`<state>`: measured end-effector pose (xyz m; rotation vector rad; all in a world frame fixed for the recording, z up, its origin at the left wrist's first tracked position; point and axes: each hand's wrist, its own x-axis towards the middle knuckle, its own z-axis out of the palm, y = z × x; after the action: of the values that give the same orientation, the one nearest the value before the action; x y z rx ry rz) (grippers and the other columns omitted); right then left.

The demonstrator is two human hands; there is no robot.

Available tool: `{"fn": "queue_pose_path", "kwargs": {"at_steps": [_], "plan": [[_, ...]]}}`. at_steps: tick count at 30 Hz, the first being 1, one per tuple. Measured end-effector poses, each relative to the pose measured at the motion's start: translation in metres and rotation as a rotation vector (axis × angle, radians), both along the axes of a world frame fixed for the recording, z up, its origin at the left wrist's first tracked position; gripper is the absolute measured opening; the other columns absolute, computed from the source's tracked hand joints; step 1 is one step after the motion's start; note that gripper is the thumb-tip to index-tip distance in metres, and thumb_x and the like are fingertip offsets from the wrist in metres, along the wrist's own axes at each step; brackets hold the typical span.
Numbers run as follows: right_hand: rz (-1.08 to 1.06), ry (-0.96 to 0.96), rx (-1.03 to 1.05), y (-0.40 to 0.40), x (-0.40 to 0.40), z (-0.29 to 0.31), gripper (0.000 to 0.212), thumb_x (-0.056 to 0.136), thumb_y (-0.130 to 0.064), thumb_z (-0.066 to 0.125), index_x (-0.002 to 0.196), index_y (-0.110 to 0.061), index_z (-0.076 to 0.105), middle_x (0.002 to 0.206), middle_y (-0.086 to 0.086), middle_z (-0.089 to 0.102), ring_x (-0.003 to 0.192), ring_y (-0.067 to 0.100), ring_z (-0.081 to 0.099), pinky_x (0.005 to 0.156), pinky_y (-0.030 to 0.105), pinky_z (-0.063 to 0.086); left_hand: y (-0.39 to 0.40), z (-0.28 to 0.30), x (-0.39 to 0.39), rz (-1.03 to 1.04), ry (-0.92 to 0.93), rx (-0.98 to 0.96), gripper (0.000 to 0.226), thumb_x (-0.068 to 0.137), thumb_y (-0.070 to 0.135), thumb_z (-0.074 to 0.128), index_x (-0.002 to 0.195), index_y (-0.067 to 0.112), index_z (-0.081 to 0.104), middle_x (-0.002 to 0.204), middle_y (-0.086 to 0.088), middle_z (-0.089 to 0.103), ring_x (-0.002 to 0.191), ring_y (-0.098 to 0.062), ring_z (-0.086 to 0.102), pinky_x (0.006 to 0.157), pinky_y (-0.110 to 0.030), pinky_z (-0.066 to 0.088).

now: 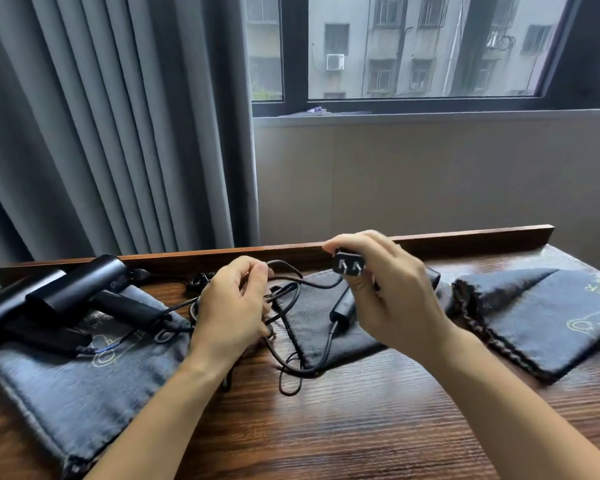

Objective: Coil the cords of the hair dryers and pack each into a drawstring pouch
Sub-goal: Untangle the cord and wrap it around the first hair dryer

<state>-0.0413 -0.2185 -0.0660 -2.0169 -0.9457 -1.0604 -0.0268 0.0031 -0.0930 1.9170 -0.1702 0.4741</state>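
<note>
My right hand (392, 289) pinches a black plug (349, 266) with its metal prongs facing me, held above the desk. From it a black cord (291, 341) runs in loose loops to my left hand (232, 306), which grips several strands. A black hair dryer handle (342, 306) shows under my right hand, lying on a dark grey pouch (312, 327). At the left, two black hair dryers (73, 292) lie on another grey drawstring pouch (66, 393). A third pouch (541, 320) with yellow print lies at the right.
The wooden desk (361, 427) has a raised back ledge (465, 237) against the wall. Grey curtains (118, 116) hang at the left and a window (413, 46) sits above. Bare wood shows near the front edge.
</note>
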Motion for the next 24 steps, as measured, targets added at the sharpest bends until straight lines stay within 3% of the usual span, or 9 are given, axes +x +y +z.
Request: {"fn": "queue_pose_path", "kwargs": {"at_steps": [3, 5, 9, 12, 15, 17, 21, 22, 24], "plan": [[0.041, 0.093, 0.099, 0.014, 0.004, -0.012, 0.019, 0.103, -0.008, 0.056, 0.118, -0.005, 0.067, 0.108, -0.005, 0.069, 0.097, 0.008, 0.067, 0.081, 0.021, 0.051, -0.002, -0.001, 0.001, -0.062, 0.036, -0.072, 0.023, 0.108, 0.027, 0.053, 0.093, 0.020, 0.070, 0.095, -0.004, 0.071, 0.078, -0.019, 0.076, 0.061, -0.044, 0.065], [0.083, 0.190, 0.235, 0.024, 0.002, -0.019, 0.019, 0.106, -0.018, 0.052, 0.118, -0.012, 0.065, 0.106, -0.010, 0.070, 0.091, 0.009, 0.069, 0.072, 0.026, 0.056, -0.002, -0.002, 0.002, -0.075, 0.040, -0.046, 0.023, 0.108, 0.028, 0.053, 0.094, 0.022, 0.070, 0.091, -0.001, 0.071, 0.071, -0.019, 0.076, 0.062, -0.047, 0.064], [0.225, 0.290, 0.430, 0.036, -0.001, -0.021, 0.020, 0.105, -0.013, 0.051, 0.121, -0.008, 0.063, 0.106, 0.004, 0.074, 0.095, 0.019, 0.074, 0.072, 0.027, 0.059, 0.000, -0.007, 0.004, 0.053, -0.065, 0.211, 0.019, 0.105, 0.033, 0.058, 0.094, 0.028, 0.073, 0.078, 0.005, 0.072, 0.074, -0.008, 0.065, 0.067, -0.020, 0.051], [0.252, 0.363, 0.503, 0.042, -0.001, -0.019, 0.016, 0.103, -0.013, 0.052, 0.116, -0.012, 0.062, 0.105, 0.004, 0.077, 0.097, 0.020, 0.076, 0.074, 0.029, 0.060, 0.000, -0.010, 0.008, 0.097, -0.122, 0.298, 0.017, 0.105, 0.030, 0.059, 0.097, 0.028, 0.074, 0.088, 0.011, 0.071, 0.085, -0.004, 0.063, 0.075, -0.019, 0.044], [0.262, 0.471, 0.518, 0.049, 0.005, -0.022, 0.011, 0.101, -0.015, 0.052, 0.111, -0.019, 0.054, 0.108, 0.004, 0.078, 0.099, 0.021, 0.076, 0.075, 0.034, 0.060, -0.002, -0.011, 0.010, 0.102, -0.095, 0.170, 0.022, 0.108, 0.029, 0.053, 0.092, 0.024, 0.068, 0.076, 0.007, 0.069, 0.075, -0.003, 0.068, 0.069, -0.018, 0.049], [0.267, 0.500, 0.498, 0.052, 0.010, -0.027, 0.007, 0.102, -0.020, 0.051, 0.108, -0.020, 0.051, 0.109, 0.003, 0.078, 0.098, 0.024, 0.076, 0.071, 0.035, 0.059, -0.003, -0.009, 0.009, 0.091, -0.083, 0.058, 0.026, 0.109, 0.030, 0.050, 0.090, 0.024, 0.067, 0.072, 0.005, 0.068, 0.070, -0.005, 0.067, 0.067, -0.026, 0.054], [0.298, 0.472, 0.527, 0.060, 0.010, -0.031, 0.018, 0.105, -0.034, 0.045, 0.108, -0.017, 0.048, 0.104, 0.004, 0.079, 0.082, 0.034, 0.074, 0.064, 0.048, 0.058, -0.002, -0.006, 0.008, 0.108, -0.150, -0.009, 0.028, 0.110, 0.030, 0.048, 0.090, 0.026, 0.067, 0.069, 0.003, 0.063, 0.062, -0.011, 0.056, 0.061, -0.032, 0.047], [0.314, 0.466, 0.541, 0.060, 0.010, -0.030, 0.019, 0.107, -0.031, 0.045, 0.108, -0.013, 0.050, 0.100, 0.005, 0.079, 0.078, 0.035, 0.072, 0.062, 0.047, 0.056, -0.002, -0.005, 0.008, 0.085, -0.143, -0.065, 0.028, 0.111, 0.030, 0.046, 0.092, 0.024, 0.066, 0.068, 0.000, 0.063, 0.057, -0.012, 0.055, 0.057, -0.032, 0.045], [0.291, 0.483, 0.525, 0.059, 0.012, -0.028, 0.015, 0.106, -0.021, 0.052, 0.108, -0.008, 0.060, 0.090, -0.001, 0.075, 0.074, 0.021, 0.068, 0.063, 0.033, 0.051, -0.006, 0.000, 0.003, -0.010, -0.087, -0.231, 0.027, 0.112, 0.029, 0.043, 0.097, 0.017, 0.062, 0.073, -0.005, 0.069, 0.046, -0.017, 0.056, 0.044, -0.031, 0.042]]}}
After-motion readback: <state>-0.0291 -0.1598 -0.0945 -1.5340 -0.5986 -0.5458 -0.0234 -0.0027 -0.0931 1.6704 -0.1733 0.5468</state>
